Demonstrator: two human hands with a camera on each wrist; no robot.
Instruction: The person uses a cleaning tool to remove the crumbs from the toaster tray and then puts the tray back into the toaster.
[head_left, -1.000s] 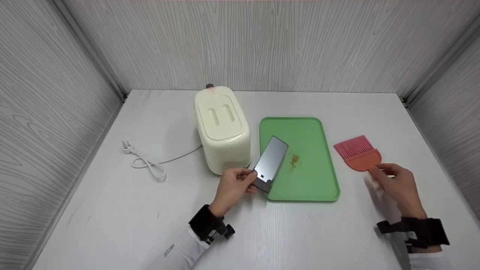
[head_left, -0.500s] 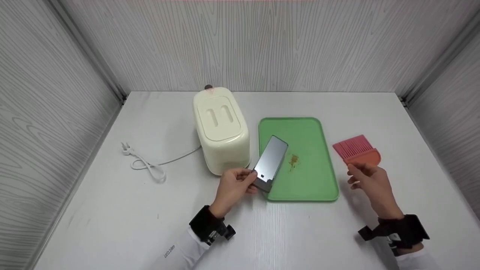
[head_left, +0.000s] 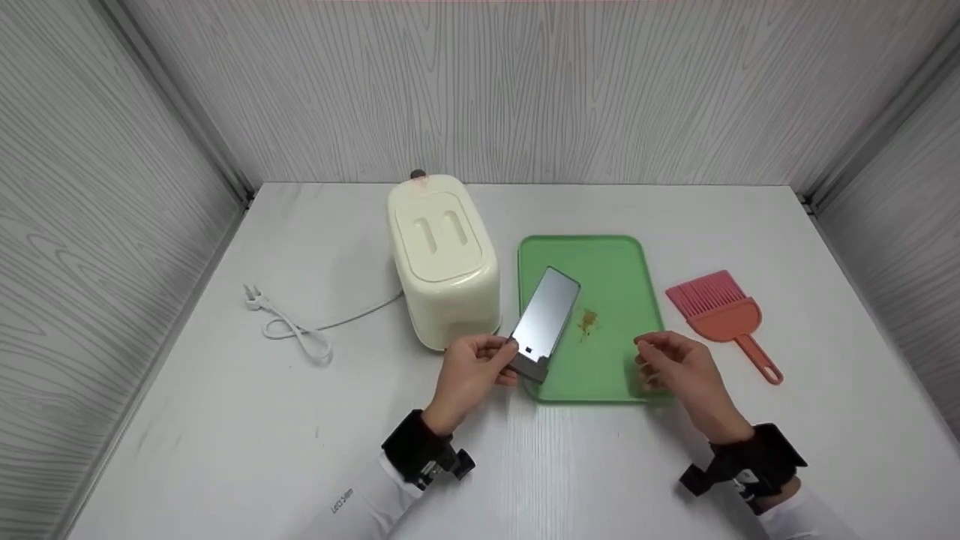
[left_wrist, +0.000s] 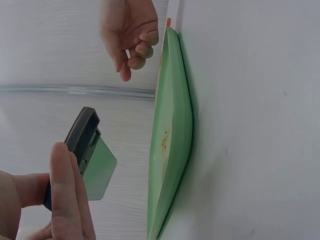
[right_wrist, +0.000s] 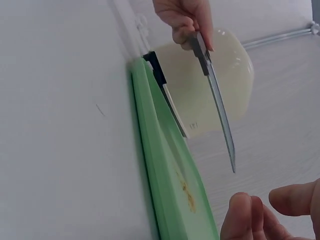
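Note:
My left hand (head_left: pixel 472 373) pinches the dark end of a flat metal crumb tray (head_left: pixel 549 307), thumb on top and fingers beneath. The crumb tray is raised over the left side of the green tray (head_left: pixel 607 262); in the right wrist view its thin edge (right_wrist: pixel 221 111) shows well above the tray. A small heap of brown crumbs (head_left: pixel 588 321) lies on the green tray. My right hand (head_left: pixel 686 379) hovers over that tray's near right corner, fingers loosely bent and holding nothing. In the right wrist view a gap shows between its thumb (right_wrist: pixel 295 199) and fingertips.
A cream toaster (head_left: pixel 446 247) with a lid stands left of the green tray. Its white cord and plug (head_left: pixel 256 297) lie on the table at left. An orange-handled pink brush (head_left: pixel 724 311) lies right of the tray. Grey wood-patterned panels (head_left: pixel 525 90) close off the back and sides.
My right hand has let go of the brush handle and moved left to the green tray, leaving the brush lying. My left hand and the crumb tray have barely shifted.

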